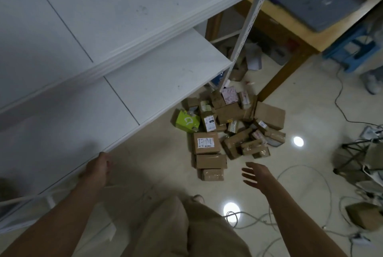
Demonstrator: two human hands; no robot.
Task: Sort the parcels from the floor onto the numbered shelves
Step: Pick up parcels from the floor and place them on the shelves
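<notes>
My left hand [97, 166] curls at the white shelf [68, 124] edge, grip unclear; my right hand [256, 175] hangs spread and empty, cardboard parcels [209, 161] piled just beyond its fingertips.

Bare floor [157, 153] lay open between the hands and the parcel pile [226, 128] at one o'clock. The white shelves [145, 74] blocked everything from nine to twelve. Loose cables [290, 174] and a stand [352, 153] crowded three o'clock.

White shipping labels on the brown cardboard parcels [207, 143] are too blurred to read; nothing else is legible.
</notes>
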